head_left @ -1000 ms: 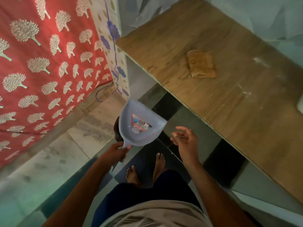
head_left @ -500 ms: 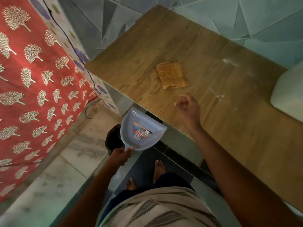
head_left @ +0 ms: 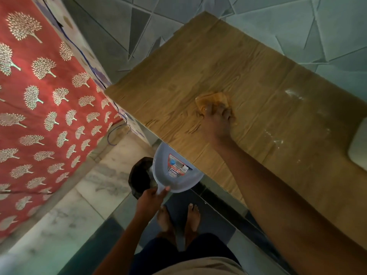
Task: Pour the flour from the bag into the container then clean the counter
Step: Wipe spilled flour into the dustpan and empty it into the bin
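My right hand point(head_left: 217, 120) lies on a brown cloth point(head_left: 210, 99) in the middle of the wooden counter point(head_left: 188, 66), its fingers curled into the fabric. White flour traces point(head_left: 294, 95) dust the counter to the right of the cloth. My left hand point(head_left: 151, 197) grips the handle of a grey-blue dustpan point(head_left: 174, 171), held below the counter's front edge. A white container point(head_left: 358, 147) shows partly at the right edge of the frame.
A dark bin point(head_left: 140, 175) stands on the floor just behind the dustpan. A red cloth with white tree prints point(head_left: 39, 108) hangs at the left. My bare feet point(head_left: 178, 217) stand on dark floor tiles beside the counter. A tiled wall point(head_left: 297, 20) backs the counter.
My right hand has reached from the counter's front edge onto the brown cloth and bunched it up. My left hand has kept the dustpan below the counter edge.
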Action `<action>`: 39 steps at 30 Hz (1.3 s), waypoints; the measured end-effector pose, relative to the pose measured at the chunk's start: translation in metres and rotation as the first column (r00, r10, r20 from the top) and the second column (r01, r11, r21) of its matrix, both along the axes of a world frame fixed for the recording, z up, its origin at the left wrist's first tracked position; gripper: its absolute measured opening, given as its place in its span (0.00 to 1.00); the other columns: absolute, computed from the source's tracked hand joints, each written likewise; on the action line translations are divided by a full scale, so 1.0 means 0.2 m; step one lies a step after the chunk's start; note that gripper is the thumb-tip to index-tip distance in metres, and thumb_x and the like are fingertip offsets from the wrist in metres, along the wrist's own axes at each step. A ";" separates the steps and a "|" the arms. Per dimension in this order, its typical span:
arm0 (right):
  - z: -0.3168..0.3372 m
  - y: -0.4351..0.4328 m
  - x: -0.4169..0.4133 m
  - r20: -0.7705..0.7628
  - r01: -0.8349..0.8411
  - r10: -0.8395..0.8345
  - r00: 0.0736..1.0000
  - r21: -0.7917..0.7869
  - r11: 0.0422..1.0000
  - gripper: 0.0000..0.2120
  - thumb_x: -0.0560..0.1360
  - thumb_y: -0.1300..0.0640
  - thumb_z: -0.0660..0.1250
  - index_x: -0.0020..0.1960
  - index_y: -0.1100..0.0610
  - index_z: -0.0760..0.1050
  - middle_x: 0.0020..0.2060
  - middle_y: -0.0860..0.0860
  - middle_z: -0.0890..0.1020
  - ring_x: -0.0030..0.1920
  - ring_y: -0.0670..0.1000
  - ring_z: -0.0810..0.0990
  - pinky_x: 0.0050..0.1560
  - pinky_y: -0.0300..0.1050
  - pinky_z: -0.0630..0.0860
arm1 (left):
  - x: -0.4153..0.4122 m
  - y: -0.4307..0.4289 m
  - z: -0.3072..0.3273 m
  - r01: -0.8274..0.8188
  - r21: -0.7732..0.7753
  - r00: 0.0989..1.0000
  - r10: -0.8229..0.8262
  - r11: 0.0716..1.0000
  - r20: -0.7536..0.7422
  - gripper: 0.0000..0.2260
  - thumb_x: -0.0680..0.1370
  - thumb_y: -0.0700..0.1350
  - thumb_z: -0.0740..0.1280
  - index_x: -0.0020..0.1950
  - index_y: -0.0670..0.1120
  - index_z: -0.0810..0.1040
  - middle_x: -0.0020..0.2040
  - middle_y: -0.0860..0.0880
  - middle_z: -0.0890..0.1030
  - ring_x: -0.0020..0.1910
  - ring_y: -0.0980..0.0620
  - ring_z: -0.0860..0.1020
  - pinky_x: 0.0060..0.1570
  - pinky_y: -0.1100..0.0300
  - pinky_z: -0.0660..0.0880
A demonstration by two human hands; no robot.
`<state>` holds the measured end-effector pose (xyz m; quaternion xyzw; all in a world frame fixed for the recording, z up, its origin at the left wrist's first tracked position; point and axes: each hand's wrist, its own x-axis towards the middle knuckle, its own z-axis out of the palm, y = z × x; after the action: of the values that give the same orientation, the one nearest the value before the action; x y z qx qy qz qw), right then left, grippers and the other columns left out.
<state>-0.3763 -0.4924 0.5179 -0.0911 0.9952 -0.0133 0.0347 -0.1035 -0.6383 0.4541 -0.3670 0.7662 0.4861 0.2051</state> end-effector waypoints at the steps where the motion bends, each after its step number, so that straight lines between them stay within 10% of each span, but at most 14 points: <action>1: 0.02 0.01 -0.01 -0.021 -0.004 0.004 1.000 0.007 1.000 0.27 0.82 0.49 0.60 0.77 0.56 0.60 0.70 0.72 0.68 0.67 0.75 0.69 0.62 0.68 0.70 | 0.00 0.00 0.00 0.016 -0.008 1.000 -0.016 1.000 -0.001 0.24 0.78 0.63 0.68 0.30 0.49 0.70 0.23 0.54 0.71 0.25 0.56 0.72 0.31 0.61 0.66; 9: 0.36 0.34 0.16 -0.109 0.085 -0.205 0.973 -0.655 0.751 0.23 0.73 0.67 0.65 0.67 0.57 0.77 0.58 0.55 0.84 0.58 0.51 0.83 0.59 0.38 0.76 | -0.04 -0.09 -0.04 0.236 -0.046 0.972 -0.236 0.971 0.013 0.27 0.75 0.70 0.67 0.31 0.47 0.75 0.26 0.52 0.77 0.28 0.55 0.77 0.35 0.59 0.71; 19: 0.30 1.30 0.36 -0.242 0.519 -0.727 0.642 -0.561 0.645 0.22 0.75 0.63 0.59 0.68 0.58 0.73 0.57 0.61 0.83 0.55 0.64 0.81 0.56 0.54 0.77 | -0.19 0.03 0.02 0.345 -0.099 0.938 -0.347 0.934 -0.008 0.24 0.78 0.67 0.64 0.37 0.48 0.80 0.32 0.49 0.81 0.35 0.51 0.80 0.44 0.56 0.76; 25: 0.13 1.45 0.25 -0.011 0.609 -0.709 0.706 -0.501 0.615 0.19 0.79 0.60 0.58 0.68 0.55 0.75 0.62 0.57 0.81 0.61 0.60 0.80 0.61 0.47 0.75 | -0.23 0.13 -0.02 0.321 -0.135 0.944 -0.328 0.937 -0.029 0.24 0.78 0.64 0.68 0.33 0.45 0.78 0.29 0.47 0.81 0.33 0.49 0.81 0.39 0.57 0.73; 28: 0.11 1.20 0.23 -0.042 0.406 -0.503 0.863 -0.536 0.741 0.19 0.79 0.58 0.64 0.69 0.53 0.75 0.62 0.53 0.82 0.60 0.54 0.81 0.59 0.41 0.73 | -0.21 0.16 -0.06 0.283 -0.091 0.959 -0.284 0.955 0.005 0.26 0.77 0.65 0.70 0.29 0.46 0.75 0.25 0.50 0.77 0.30 0.47 0.78 0.40 0.54 0.74; 31: 0.06 0.88 0.35 -0.029 0.115 -0.156 0.987 -0.545 0.830 0.25 0.75 0.62 0.66 0.72 0.51 0.73 0.63 0.54 0.81 0.61 0.53 0.81 0.68 0.54 0.75 | -0.17 0.17 -0.09 0.255 -0.037 0.967 -0.256 0.966 -0.008 0.23 0.75 0.68 0.70 0.37 0.48 0.80 0.32 0.53 0.82 0.36 0.48 0.82 0.46 0.52 0.78; 34: 0.11 0.75 0.46 -0.008 -0.051 0.062 0.998 -0.687 0.725 0.24 0.75 0.67 0.65 0.70 0.54 0.75 0.63 0.54 0.81 0.62 0.50 0.81 0.67 0.51 0.76 | -0.17 0.24 -0.02 0.249 -0.063 0.968 -0.251 0.966 -0.026 0.25 0.77 0.63 0.70 0.28 0.46 0.74 0.23 0.52 0.76 0.29 0.50 0.78 0.38 0.55 0.73; 39: 0.21 1.10 0.20 -0.094 0.087 -0.254 0.963 -0.782 0.617 0.20 0.75 0.69 0.66 0.66 0.57 0.79 0.59 0.53 0.83 0.58 0.46 0.81 0.57 0.29 0.75 | -0.18 0.29 0.00 0.241 -0.085 0.969 -0.244 0.967 -0.033 0.26 0.78 0.62 0.70 0.28 0.46 0.70 0.22 0.51 0.72 0.26 0.51 0.75 0.35 0.57 0.69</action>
<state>-0.3355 -0.2719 0.5593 -0.0025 0.8958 -0.4313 -0.1069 -0.1402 -0.5802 0.4545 -0.2679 0.8286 0.4337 0.2314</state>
